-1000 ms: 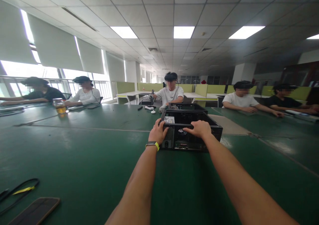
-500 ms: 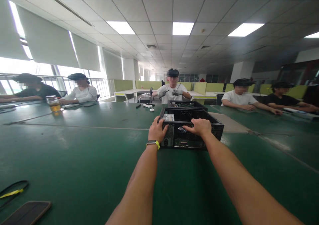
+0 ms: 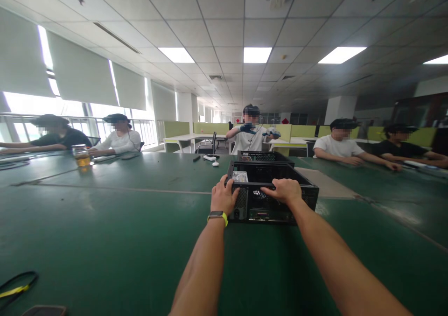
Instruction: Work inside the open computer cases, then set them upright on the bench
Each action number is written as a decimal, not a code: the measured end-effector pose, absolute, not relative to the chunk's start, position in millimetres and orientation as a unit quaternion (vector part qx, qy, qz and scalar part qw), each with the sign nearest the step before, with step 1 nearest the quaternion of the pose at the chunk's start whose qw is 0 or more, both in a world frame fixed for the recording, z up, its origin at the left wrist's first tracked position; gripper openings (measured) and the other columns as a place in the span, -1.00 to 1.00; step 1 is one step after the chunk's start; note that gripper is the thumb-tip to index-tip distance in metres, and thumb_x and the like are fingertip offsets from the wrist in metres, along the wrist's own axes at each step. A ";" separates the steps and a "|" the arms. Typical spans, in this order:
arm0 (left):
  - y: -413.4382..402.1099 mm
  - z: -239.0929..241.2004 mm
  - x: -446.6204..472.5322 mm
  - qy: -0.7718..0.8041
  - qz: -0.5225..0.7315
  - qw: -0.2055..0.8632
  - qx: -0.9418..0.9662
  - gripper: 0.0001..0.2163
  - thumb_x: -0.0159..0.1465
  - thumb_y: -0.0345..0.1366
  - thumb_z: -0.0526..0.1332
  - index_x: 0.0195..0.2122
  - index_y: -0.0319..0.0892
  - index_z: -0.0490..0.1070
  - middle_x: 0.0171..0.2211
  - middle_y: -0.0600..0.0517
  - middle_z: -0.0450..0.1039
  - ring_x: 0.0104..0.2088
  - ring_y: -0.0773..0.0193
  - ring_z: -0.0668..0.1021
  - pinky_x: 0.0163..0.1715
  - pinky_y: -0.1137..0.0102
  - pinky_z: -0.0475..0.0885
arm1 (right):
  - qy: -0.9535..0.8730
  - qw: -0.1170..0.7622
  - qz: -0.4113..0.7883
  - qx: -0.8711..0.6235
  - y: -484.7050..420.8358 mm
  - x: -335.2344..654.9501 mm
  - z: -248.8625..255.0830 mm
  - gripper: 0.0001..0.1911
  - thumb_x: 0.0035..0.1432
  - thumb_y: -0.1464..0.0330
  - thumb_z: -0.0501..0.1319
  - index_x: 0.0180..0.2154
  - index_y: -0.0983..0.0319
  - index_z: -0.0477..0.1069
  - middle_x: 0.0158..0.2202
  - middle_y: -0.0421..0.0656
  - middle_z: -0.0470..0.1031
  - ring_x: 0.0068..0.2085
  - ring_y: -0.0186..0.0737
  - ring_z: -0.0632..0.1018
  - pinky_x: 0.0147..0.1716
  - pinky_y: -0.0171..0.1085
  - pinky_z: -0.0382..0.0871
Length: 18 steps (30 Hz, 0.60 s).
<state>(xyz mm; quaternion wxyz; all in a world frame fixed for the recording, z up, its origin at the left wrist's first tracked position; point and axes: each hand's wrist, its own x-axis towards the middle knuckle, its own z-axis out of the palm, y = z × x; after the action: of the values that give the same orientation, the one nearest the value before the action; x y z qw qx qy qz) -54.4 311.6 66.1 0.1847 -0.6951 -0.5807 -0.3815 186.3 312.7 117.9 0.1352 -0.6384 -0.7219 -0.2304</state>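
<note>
An open black computer case (image 3: 301, 184) lies on the green table (image 3: 105, 232) at arm's length ahead. My left hand (image 3: 224, 196) grips its near left corner; a watch with a yellow band sits on that wrist. My right hand (image 3: 284, 191) is closed over the case's near top edge, above the rear fan grille. A pale label or part (image 3: 240, 176) shows inside the case near the left hand. Both arms are stretched out straight.
A second black case (image 3: 264, 156) stands behind the first, before a seated person (image 3: 250, 136) with both arms raised. Other people sit at left and right. A glass of amber drink (image 3: 82, 157) stands far left. A black strap (image 3: 16, 285) lies near left.
The view has tilted and shifted slightly; my hands keep the same hold on the case. The person opposite has raised and spread both arms. The phone at near left has slid almost out of view.
</note>
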 end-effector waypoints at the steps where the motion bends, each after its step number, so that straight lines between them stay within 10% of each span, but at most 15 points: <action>1: 310.8 66.5 -54.2 -0.583 -0.380 0.184 -0.694 -0.66 0.33 -0.11 0.04 0.09 -0.06 0.24 0.23 -0.10 0.13 0.09 0.04 0.36 0.05 0.15 0.26 | -0.722 0.134 -0.231 -0.638 312.5 186.2 118.4 -0.26 0.10 -0.24 -0.15 -0.32 0.20 0.47 -0.31 0.01 0.57 -0.25 0.01 0.58 -0.36 -0.21 0.28; 18: 295.8 77.9 -49.9 -0.630 -0.331 0.116 -0.693 -0.61 0.37 -0.07 -0.06 0.17 -0.04 0.15 0.03 -0.13 0.35 0.02 0.01 0.42 0.02 0.09 0.23 | -0.703 0.210 -0.244 -0.634 298.1 176.0 109.5 -0.27 0.18 -0.17 -0.20 -0.16 0.30 0.36 -0.15 0.06 0.48 -0.08 0.10 0.42 -0.10 -0.01 0.16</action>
<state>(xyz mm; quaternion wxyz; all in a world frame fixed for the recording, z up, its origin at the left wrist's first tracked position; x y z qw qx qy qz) -49.9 295.8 77.9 0.1163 -0.6931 -0.6298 -0.3308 176.0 298.1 109.5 0.2102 -0.6338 -0.7034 -0.2437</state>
